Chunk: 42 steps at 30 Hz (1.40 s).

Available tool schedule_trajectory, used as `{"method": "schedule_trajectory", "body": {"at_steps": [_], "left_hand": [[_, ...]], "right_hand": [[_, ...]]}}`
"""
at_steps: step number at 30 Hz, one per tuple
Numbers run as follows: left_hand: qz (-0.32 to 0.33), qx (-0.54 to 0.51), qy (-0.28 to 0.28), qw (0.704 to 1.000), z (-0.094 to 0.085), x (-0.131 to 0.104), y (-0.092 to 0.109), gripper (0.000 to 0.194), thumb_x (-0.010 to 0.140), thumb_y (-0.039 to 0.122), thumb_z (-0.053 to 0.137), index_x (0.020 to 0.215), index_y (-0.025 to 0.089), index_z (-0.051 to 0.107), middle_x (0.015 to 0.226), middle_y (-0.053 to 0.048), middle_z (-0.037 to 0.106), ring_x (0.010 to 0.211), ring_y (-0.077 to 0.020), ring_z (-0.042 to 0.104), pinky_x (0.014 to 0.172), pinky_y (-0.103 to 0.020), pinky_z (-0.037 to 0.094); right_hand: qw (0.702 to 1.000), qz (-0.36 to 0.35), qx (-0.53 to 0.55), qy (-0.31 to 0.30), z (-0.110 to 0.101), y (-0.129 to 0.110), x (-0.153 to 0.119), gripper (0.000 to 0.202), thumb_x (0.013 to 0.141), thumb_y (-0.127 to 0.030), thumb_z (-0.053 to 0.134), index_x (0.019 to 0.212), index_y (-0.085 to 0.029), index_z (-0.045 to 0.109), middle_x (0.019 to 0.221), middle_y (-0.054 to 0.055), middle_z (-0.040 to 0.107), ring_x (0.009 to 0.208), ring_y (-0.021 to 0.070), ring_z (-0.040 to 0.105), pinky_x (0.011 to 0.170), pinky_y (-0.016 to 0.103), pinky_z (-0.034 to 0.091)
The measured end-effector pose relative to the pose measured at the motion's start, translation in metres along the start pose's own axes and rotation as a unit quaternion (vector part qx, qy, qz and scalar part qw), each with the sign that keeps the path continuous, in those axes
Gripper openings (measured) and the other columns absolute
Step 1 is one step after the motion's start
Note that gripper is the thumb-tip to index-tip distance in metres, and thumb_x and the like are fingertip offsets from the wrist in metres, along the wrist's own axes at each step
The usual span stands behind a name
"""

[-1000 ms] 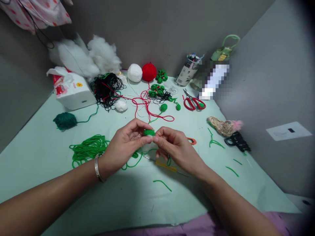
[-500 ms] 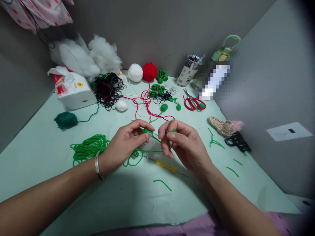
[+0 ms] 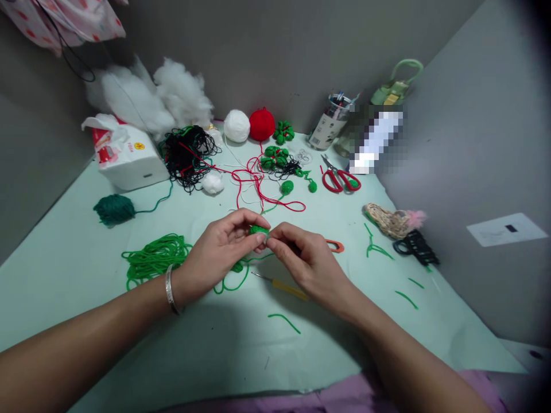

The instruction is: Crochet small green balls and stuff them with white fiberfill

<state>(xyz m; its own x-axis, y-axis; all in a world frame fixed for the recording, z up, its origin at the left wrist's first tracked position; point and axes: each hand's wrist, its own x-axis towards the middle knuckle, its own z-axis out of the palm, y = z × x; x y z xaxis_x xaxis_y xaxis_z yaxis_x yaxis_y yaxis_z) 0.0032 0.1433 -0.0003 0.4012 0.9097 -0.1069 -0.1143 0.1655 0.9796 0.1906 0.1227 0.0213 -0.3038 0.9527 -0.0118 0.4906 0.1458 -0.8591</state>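
A small green crocheted piece (image 3: 259,230) is pinched between the thumb and fingers of my left hand (image 3: 230,238), which wears a silver bracelet. The thumb and index fingertips of my right hand (image 3: 307,258) are pressed together at the piece's right edge, and whatever they pinch is too small to make out. A strand of green yarn (image 3: 258,258) runs under the hands. Below them lies a crochet hook with a yellow handle (image 3: 289,289), partly covered by my right hand. An orange loop-shaped object (image 3: 334,246) shows just behind that hand's knuckles.
A green yarn skein (image 3: 155,256) lies left of my hands. Farther back are red-handled scissors (image 3: 340,179), a red yarn ball (image 3: 262,125), a white yarn ball (image 3: 236,126), tangled black yarn (image 3: 185,158), a tissue pack (image 3: 131,160) and a pen cup (image 3: 329,123). Green yarn scraps (image 3: 407,299) lie at right.
My right hand has moved left and its fingertips have closed at the crocheted piece. The strand stretched between the hands no longer shows, and the orange object has come into view.
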Motion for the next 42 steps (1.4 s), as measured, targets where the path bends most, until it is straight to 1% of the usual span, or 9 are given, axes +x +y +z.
{"method": "schedule_trajectory", "body": {"at_steps": [8, 14, 19, 23, 29, 32, 36, 39, 42], "left_hand": [[0.081, 0.108, 0.037, 0.99, 0.002, 0.004, -0.005, 0.013, 0.076, 0.013, 0.062, 0.083, 0.023, 0.057, 0.08, 0.002, 0.057, 0.071, -0.0148, 0.053, 0.064, -0.028, 0.044], [0.152, 0.17, 0.065, 0.971, 0.001, 0.004, -0.015, 0.025, 0.08, 0.009, 0.058, 0.1, 0.023, 0.055, 0.094, 0.0, 0.061, 0.087, -0.017, 0.061, 0.08, -0.031, 0.051], [0.123, 0.137, 0.049, 0.982, -0.002, 0.0, -0.013, 0.018, 0.089, 0.02, 0.066, 0.106, 0.022, 0.06, 0.103, -0.003, 0.065, 0.09, -0.0174, 0.063, 0.084, -0.032, 0.052], [0.114, 0.161, 0.026, 0.98, -0.014, 0.006, 0.0, 0.017, 0.092, 0.029, 0.07, 0.106, 0.023, 0.066, 0.104, -0.003, 0.068, 0.089, -0.0193, 0.064, 0.084, -0.034, 0.051], [0.142, 0.424, -0.071, 0.892, -0.035, 0.018, -0.01, 0.021, 0.09, 0.034, 0.072, 0.108, 0.025, 0.075, 0.101, -0.006, 0.072, 0.101, -0.0285, 0.061, 0.088, -0.039, 0.046], [0.168, 0.474, -0.073, 0.861, -0.037, 0.018, -0.015, 0.013, 0.095, 0.03, 0.063, 0.1, 0.023, 0.073, 0.091, -0.005, 0.068, 0.093, -0.0264, 0.058, 0.083, -0.038, 0.044], [0.188, 0.409, -0.009, 0.893, -0.033, 0.014, -0.006, 0.01, 0.095, 0.026, 0.061, 0.094, 0.02, 0.068, 0.097, -0.004, 0.063, 0.092, -0.0226, 0.059, 0.082, -0.035, 0.046], [0.182, 0.344, -0.014, 0.921, -0.026, 0.01, 0.0, 0.011, 0.096, 0.027, 0.062, 0.088, 0.02, 0.067, 0.096, -0.002, 0.063, 0.089, -0.0195, 0.06, 0.078, -0.032, 0.046], [0.183, 0.317, -0.031, 0.93, -0.02, 0.007, 0.001, 0.018, 0.099, 0.026, 0.059, 0.085, 0.02, 0.068, 0.093, -0.002, 0.064, 0.086, -0.0183, 0.061, 0.078, -0.031, 0.046]], "right_hand": [[0.999, -0.037, -0.002, -0.017, 0.01, -0.011, -0.011, 0.02, 0.099, -0.018, 0.051, 0.08, -0.021, 0.056, 0.065, -0.006, 0.046, 0.06, 0.0112, 0.039, 0.062, 0.027, 0.032], [0.999, -0.006, 0.026, -0.017, 0.015, -0.007, -0.01, 0.019, 0.098, -0.022, 0.052, 0.079, -0.021, 0.057, 0.061, -0.007, 0.043, 0.057, 0.0112, 0.036, 0.059, 0.028, 0.029], [0.995, 0.049, 0.088, -0.005, 0.007, -0.004, -0.004, 0.027, 0.097, -0.035, 0.059, 0.074, -0.02, 0.056, 0.061, -0.007, 0.04, 0.058, 0.0107, 0.033, 0.055, 0.028, 0.026], [0.984, 0.076, 0.142, 0.072, -0.005, 0.003, 0.003, 0.033, 0.091, -0.044, 0.067, 0.071, -0.019, 0.06, 0.062, -0.006, 0.04, 0.058, 0.0109, 0.031, 0.054, 0.029, 0.022], [0.967, 0.098, 0.204, 0.118, -0.011, 0.016, 0.009, 0.033, 0.087, -0.046, 0.076, 0.072, -0.019, 0.065, 0.061, -0.006, 0.047, 0.055, 0.0098, 0.026, 0.054, 0.03, 0.02], [0.964, 0.102, 0.215, 0.12, -0.007, 0.018, 0.01, 0.034, 0.086, -0.046, 0.077, 0.071, -0.019, 0.065, 0.059, -0.006, 0.044, 0.055, 0.0094, 0.026, 0.053, 0.03, 0.019], [0.954, 0.113, 0.251, 0.117, -0.002, 0.02, 0.01, 0.034, 0.085, -0.05, 0.077, 0.079, -0.019, 0.066, 0.057, -0.009, 0.036, 0.054, 0.0092, 0.025, 0.053, 0.029, 0.018], [0.961, 0.112, 0.248, 0.041, 0.002, 0.02, 0.011, 0.035, 0.08, -0.049, 0.082, 0.087, -0.018, 0.067, 0.061, -0.009, 0.034, 0.057, 0.0094, 0.028, 0.054, 0.029, 0.018], [0.969, 0.101, 0.224, -0.017, 0.005, 0.017, 0.01, 0.034, 0.083, -0.048, 0.079, 0.077, -0.018, 0.063, 0.061, -0.008, 0.033, 0.057, 0.0092, 0.027, 0.054, 0.029, 0.017]]}}
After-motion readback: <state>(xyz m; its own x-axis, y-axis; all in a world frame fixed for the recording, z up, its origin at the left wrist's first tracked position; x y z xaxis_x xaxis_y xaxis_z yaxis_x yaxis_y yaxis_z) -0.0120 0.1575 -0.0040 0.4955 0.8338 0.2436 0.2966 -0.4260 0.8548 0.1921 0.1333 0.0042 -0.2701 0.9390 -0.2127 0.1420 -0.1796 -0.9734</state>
